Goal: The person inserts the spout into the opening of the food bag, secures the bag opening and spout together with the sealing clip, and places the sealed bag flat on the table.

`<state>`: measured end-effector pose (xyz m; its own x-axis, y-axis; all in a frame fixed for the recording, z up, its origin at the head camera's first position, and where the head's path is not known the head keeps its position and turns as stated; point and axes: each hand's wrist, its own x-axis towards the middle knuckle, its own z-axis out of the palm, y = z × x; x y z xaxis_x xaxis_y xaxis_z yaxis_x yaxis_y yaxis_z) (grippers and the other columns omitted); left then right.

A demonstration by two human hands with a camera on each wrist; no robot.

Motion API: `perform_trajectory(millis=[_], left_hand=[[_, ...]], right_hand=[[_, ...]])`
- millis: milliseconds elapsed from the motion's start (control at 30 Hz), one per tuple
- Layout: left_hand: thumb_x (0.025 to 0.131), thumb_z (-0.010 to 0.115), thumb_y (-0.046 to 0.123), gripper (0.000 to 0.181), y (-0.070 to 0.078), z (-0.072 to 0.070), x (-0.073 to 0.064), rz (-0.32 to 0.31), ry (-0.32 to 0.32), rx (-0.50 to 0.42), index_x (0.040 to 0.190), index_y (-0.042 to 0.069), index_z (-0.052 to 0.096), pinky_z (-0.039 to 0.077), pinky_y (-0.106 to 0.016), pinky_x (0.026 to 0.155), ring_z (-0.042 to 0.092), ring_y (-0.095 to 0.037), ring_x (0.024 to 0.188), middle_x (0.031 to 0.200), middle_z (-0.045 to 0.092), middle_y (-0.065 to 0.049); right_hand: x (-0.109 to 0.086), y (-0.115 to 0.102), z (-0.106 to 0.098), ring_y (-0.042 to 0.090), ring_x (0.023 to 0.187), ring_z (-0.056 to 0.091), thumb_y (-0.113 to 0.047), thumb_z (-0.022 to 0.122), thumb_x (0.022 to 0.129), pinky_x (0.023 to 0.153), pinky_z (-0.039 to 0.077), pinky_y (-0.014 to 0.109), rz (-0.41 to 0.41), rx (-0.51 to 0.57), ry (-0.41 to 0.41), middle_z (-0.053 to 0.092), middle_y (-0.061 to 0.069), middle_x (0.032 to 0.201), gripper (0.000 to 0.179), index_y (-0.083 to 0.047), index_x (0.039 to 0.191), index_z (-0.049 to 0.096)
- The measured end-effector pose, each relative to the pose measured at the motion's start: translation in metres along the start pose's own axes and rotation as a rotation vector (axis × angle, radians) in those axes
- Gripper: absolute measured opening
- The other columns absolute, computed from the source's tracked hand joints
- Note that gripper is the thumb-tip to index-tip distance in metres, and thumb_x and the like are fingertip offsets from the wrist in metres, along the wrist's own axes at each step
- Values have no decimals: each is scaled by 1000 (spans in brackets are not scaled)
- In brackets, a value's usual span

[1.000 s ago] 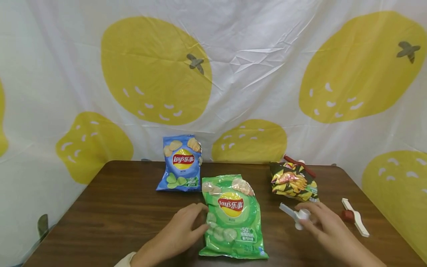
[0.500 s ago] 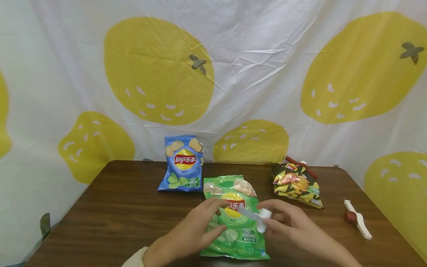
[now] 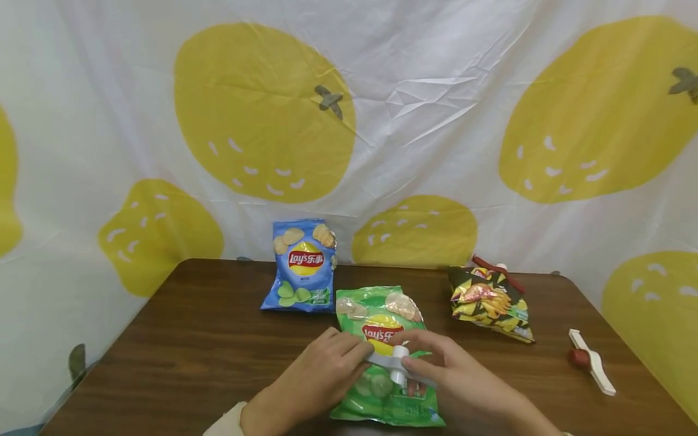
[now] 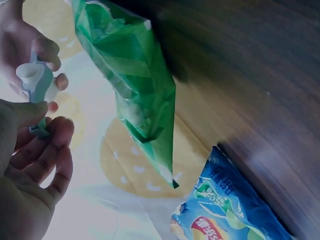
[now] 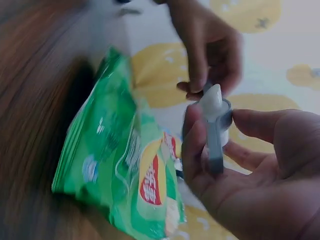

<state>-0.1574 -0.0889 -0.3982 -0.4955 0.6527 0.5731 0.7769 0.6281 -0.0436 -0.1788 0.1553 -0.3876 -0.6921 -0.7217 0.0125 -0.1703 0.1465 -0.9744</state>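
A grey bag clip (image 3: 386, 361) with a white pour spout is held between both hands, above the green chip bag (image 3: 376, 300). At one end of its bar, my left hand (image 3: 322, 369) pinches the clip with thumb and fingers, best seen in the left wrist view. Around the spout and the other end of the bag clip (image 5: 215, 145), my right hand (image 3: 455, 369) keeps a grip with thumb and fingers. The green bag lies face up on the table beneath the hands, its middle partly covered by them.
A blue chip bag (image 3: 303, 266) leans at the table's back. To the back right lies a black-and-yellow chip bag (image 3: 491, 300) with a dark red clip (image 3: 498, 272) at its top. A white clip with a red cap (image 3: 595, 366) lies on the brown table (image 3: 207, 327) at right.
My right hand has brought the bag clip leftward over the green bag. My left hand has moved right and taken hold of the clip's end.
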Motion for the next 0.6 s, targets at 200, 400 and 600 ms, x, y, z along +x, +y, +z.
perform_trajectory(millis=[200,400,600], left_hand=[[87,58,22,17,-1,-1,0,34,-18,14,102,14,61,39,-17,67,53,-2,80,91,60,7],[89,55,23,15,2,-4,0,11,3,-74,100,15,62,40,-16,67,52,-1,80,90,60,9],[92,51,23,13,3,-6,-1,-49,-26,-312,98,17,60,41,-10,67,48,3,74,86,59,12]], right_hand=[[-2,-1,13,7,89,55,-45,61,80,70,48,27,-102,-670,184,52,-12,116,52,-33,127,43],[-2,2,22,-4,85,53,-38,61,83,70,48,20,-222,-949,276,54,-16,109,43,-30,123,48],[-4,2,19,-2,86,56,-35,57,86,71,49,22,-206,-791,192,58,-16,106,37,-26,122,50]])
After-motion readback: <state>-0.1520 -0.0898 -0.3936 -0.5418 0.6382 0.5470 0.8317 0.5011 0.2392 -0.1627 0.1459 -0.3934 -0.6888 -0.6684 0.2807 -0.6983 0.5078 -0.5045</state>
